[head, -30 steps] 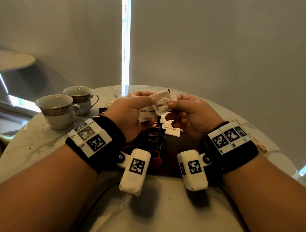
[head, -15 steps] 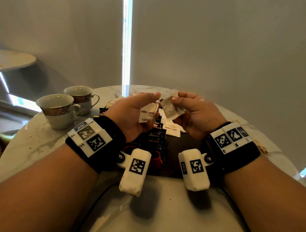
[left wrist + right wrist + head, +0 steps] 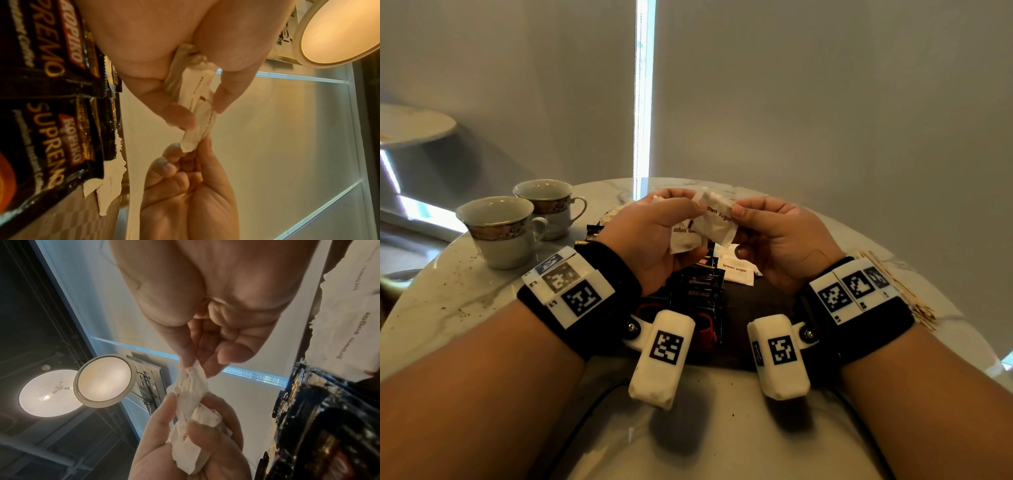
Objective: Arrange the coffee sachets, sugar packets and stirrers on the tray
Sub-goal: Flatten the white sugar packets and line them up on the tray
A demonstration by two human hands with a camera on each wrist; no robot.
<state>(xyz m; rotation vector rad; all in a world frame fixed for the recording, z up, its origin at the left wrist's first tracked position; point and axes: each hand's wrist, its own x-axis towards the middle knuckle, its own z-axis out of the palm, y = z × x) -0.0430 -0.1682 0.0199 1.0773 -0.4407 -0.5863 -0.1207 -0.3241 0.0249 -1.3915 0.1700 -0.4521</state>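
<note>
Head view: sugar packets (image 3: 705,222) are pinched between left hand (image 3: 654,236) and right hand (image 3: 780,240), above the tray (image 3: 763,308) toward 12 o'clock. One could easily be dropped or torn if tugged too hard.

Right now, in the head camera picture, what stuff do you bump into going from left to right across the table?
Nearer teacup → farther teacup → left hand → held sugar packet → right hand → stirrers.
</note>
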